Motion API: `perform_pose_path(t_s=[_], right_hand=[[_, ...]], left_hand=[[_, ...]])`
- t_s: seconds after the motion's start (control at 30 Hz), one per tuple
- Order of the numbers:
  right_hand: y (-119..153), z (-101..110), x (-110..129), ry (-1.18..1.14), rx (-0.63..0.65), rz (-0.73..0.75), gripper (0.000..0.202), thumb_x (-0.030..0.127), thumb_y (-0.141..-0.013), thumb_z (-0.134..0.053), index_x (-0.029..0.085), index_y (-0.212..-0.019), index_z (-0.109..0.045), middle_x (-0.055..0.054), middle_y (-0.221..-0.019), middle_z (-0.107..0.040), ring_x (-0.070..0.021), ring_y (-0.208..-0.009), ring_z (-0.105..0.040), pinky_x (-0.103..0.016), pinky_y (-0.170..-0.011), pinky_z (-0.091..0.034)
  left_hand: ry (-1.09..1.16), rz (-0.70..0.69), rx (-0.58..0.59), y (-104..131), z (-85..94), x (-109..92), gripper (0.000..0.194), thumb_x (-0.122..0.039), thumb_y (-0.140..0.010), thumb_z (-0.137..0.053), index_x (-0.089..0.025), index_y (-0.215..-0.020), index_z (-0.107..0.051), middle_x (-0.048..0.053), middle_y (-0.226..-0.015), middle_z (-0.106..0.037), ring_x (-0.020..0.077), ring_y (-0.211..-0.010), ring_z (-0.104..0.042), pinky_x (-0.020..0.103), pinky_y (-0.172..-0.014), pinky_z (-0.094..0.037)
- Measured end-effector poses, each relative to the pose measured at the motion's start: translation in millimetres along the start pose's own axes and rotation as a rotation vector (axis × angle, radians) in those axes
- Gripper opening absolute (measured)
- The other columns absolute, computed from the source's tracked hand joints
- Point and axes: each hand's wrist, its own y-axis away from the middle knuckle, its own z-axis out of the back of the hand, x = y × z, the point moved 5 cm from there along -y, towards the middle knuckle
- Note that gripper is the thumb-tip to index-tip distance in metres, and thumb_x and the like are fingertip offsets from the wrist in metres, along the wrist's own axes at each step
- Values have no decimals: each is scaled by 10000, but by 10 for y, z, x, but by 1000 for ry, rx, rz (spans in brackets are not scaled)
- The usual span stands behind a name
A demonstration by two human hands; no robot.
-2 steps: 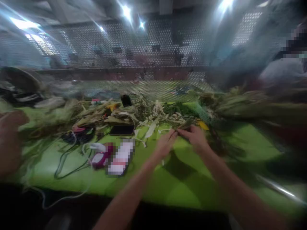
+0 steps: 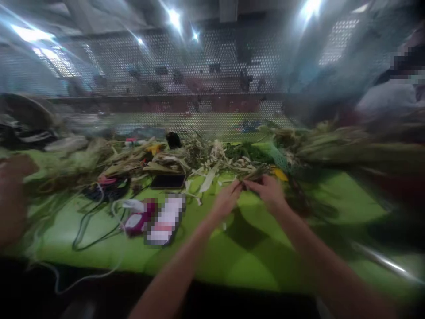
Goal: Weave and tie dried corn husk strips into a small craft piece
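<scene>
Close together over the green table (image 2: 212, 261), my left hand (image 2: 227, 198) and my right hand (image 2: 270, 191) meet with fingertips pinched. A thin brownish strip of dried plant (image 2: 256, 173) shows at the fingers of both hands; its ends are blurred and partly hidden. Just beyond them lies a loose heap of dried husks and stems (image 2: 217, 155). One pale husk piece (image 2: 208, 179) rests left of my left hand, and a yellow piece (image 2: 280, 173) sits beyond my right hand.
Left of my arms lie a phone with a lit screen (image 2: 166, 221), a dark phone (image 2: 168, 181), a magenta object (image 2: 135, 222) and looped cables (image 2: 81, 226). A green basket (image 2: 287, 159) holds long stalks. Another person's arm (image 2: 13, 199) is at left; a person (image 2: 388, 99) sits at right.
The whole view has shifted slightly, with the table items a little further left in the picture. My hands stay together at the strip, with hardly any visible movement.
</scene>
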Motion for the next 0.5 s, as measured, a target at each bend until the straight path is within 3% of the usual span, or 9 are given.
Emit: perform_pose_path(t_s=[0.13, 0.27, 0.4, 0.5], right_hand=[[-24, -51, -48, -32, 19, 6, 313, 409, -549, -833, 176, -731, -729, -37, -735, -724, -200, -713, -630, -362, -749, -509], [-25, -75, -86, -83, 32, 4, 327, 392, -560, -830, 183, -783, -715, -20, -734, -710, -187, -717, -620, -341, -741, -504], [-29, -8, -88, -79, -51, 13, 270, 416, -638, -776, 188, -734, -667, 7, -686, -654, -136, -628, -548, -281, -639, -463], [-65, 173, 8, -12, -178, 60, 257, 426, -662, -736, 197, -735, -643, 12, -694, -633, -127, -622, -526, -258, -601, -445]], left_hand=[[-12, -17, 26, -13, 5, -30, 259, -342, -960, -348, -190, -808, -493, 13, -695, -525, 134, -621, -456, 280, -601, -374], [-24, -58, -20, -19, 10, -56, 253, -322, -955, -366, -183, -786, -494, 22, -725, -528, 142, -664, -446, 290, -635, -365], [-50, -65, 8, -18, 14, -114, 240, -281, -946, -404, -177, -771, -532, 22, -732, -545, 149, -700, -469, 290, -673, -364], [-111, -50, -50, -8, 85, -162, 263, -276, -933, -453, -177, -704, -536, 13, -691, -534, 149, -693, -475, 280, -659, -341]])
